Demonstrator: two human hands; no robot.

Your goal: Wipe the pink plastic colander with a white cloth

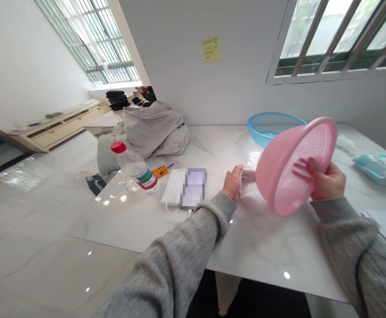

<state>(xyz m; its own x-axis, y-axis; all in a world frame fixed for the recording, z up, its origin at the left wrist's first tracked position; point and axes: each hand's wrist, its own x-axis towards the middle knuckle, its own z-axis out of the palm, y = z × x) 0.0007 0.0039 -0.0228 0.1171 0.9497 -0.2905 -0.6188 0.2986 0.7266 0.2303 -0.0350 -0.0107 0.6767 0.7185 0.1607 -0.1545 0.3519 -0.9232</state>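
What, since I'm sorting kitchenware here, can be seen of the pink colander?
The pink colander looks like plastic: a deep round bowl with walls of fine, regular mesh and a thicker solid rim. No damage shows from this view. It appears lifted above the white marble table, tilted steeply with its rim toward the upper right. The person's right hand holds it from the right side, the fingers showing through the mesh.
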